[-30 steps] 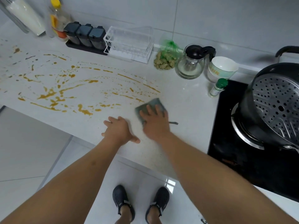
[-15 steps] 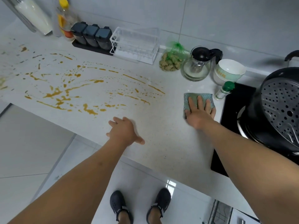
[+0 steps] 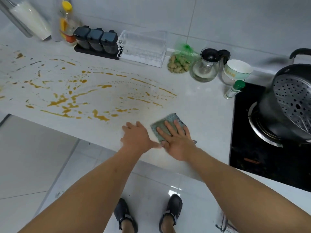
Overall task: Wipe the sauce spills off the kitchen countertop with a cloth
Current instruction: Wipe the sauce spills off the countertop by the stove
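Orange-brown sauce spills streak the left and middle of the white countertop. A grey-green cloth lies flat near the counter's front edge, just right of the last streaks. My right hand presses on the cloth with straight, spread fingers. My left hand rests flat on the counter right beside it, fingers straight, holding nothing. The two thumbs nearly touch.
Along the back wall stand a bottle, dark spice jars, a clear rack, ginger, a glass pot and a bowl. A green-capped bottle stands by the black hob with a steamer pot.
My right hand slid the cloth from beside the green-capped bottle back left and toward the front edge, ending next to my left hand. The left hand stayed in place.
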Available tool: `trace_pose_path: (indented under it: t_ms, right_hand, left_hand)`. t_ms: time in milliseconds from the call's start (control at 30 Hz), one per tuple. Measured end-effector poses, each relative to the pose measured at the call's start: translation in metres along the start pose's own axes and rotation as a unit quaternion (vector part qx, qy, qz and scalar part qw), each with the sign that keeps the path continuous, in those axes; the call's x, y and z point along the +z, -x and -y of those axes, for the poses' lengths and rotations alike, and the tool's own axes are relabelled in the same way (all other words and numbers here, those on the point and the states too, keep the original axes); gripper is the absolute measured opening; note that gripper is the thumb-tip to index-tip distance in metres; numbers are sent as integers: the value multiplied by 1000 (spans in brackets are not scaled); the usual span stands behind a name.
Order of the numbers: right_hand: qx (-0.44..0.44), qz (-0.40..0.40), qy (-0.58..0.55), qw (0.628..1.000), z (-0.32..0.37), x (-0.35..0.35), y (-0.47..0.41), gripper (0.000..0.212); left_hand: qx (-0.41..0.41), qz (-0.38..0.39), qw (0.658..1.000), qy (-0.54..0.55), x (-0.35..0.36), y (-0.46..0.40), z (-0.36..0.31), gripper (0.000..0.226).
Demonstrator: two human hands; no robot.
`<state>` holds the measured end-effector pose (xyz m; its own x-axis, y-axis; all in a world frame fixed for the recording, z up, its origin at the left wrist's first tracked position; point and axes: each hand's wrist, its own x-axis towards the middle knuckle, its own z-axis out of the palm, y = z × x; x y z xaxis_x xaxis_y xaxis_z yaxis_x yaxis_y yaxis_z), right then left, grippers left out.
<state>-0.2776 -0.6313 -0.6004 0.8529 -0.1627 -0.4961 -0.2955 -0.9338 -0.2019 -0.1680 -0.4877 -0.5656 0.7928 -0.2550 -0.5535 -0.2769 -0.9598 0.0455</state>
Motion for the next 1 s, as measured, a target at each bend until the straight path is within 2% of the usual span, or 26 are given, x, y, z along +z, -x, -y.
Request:
trace_pose_path:
  t_ms: [100, 200, 333, 467, 633, 733, 867, 933, 1000]
  right_hand:
    - [105, -1, -10, 994, -33, 1, 24, 60]
    - [246, -14, -57, 967, -49, -4, 34, 63]
    - [365, -38, -143, 919, -9, -9, 14, 65]
    - [329, -40, -136, 933, 63, -6, -19, 66]
    - [237, -38, -118, 964, 155, -3, -55, 66]
    - [157, -30, -97, 982, 206, 4, -62, 65]
    - [86, -19, -46, 995, 191, 19, -31, 61]
    - [115, -26, -42, 992, 152, 26, -4, 60]
    - [190, -39, -47, 980, 107, 32, 26, 60]
  left_hand:
    - [18, -7, 999, 45, -12, 10, 11, 139]
    - [2, -53, 986, 160, -21, 15, 36, 107]
    - [5, -71, 993, 91, -28, 18, 96, 62]
    - [30, -57, 997, 51, -38, 6, 159, 51]
    - [89, 11, 996, 1, -40, -6, 203, 63]
    - [109, -10, 992, -55, -41, -10, 209, 60]
    - [110, -32, 990, -86, -38, -11, 193, 60]
    - [101, -38, 989, -97, -31, -11, 184, 67]
    - [90, -40, 991, -93, -22, -14, 179, 70]
